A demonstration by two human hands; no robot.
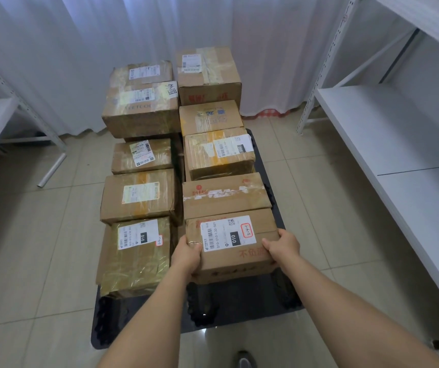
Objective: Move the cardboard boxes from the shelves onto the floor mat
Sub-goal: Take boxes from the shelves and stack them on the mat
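Both hands grip one cardboard box [235, 245] by its sides: the left hand [188, 254] on its left edge, the right hand [283, 247] on its right. The box is at the near right of the dark floor mat [239, 309], just in front of another box. Two rows of boxes [140, 199] fill the mat toward the white curtain [133, 30]. White shelves [399, 134] stand bare on the right.

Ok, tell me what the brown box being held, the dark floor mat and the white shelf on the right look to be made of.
Brown box held in both hands: matte cardboard, glossy clear tape, paper label. Dark floor mat: likely rubber or plastic, its sheen mirroring the boxes. White shelf on the right: matte white board, probably painted metal or laminate; perforated uprights suggest steel.
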